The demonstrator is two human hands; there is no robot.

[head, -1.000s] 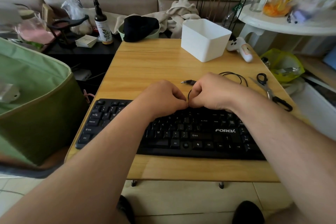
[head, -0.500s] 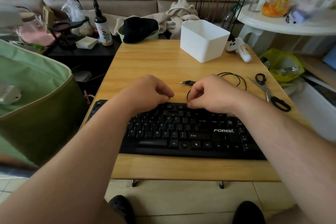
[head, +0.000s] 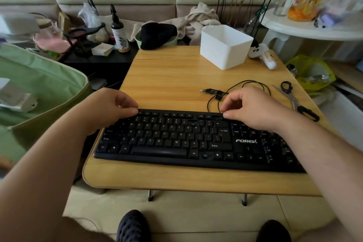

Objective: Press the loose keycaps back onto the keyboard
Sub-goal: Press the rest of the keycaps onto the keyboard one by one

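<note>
In the head view, the two hands are no longer meeting over the middle of the black plastic full-size keyboard; they are now sitting well apart at its far edge. The left hand is resting at the far-left corner, fingers curled, thumb tip touching the top row. The right hand is resting at the far edge toward the number-pad side, fingers loosely curled, fingertips on the function row. Whether either hand is pinching a keycap I cannot tell; nothing is showing between the fingers. Between the hands the rows are looking mostly filled, though a few spots near the right-hand letter keys are too dark to judge. No loose keycaps are showing on the pale wooden tabletop, so the pressing seems close to done, or a cap is hidden under a palm.

Beyond the right hand, the white square plastic bin is standing upright; its inside is hidden. The coiled black cable is lying just past the right fingers, with the black-handled scissors to their right. Left of the left hand, the green fabric bag is gaping open, holding something pale.
</note>
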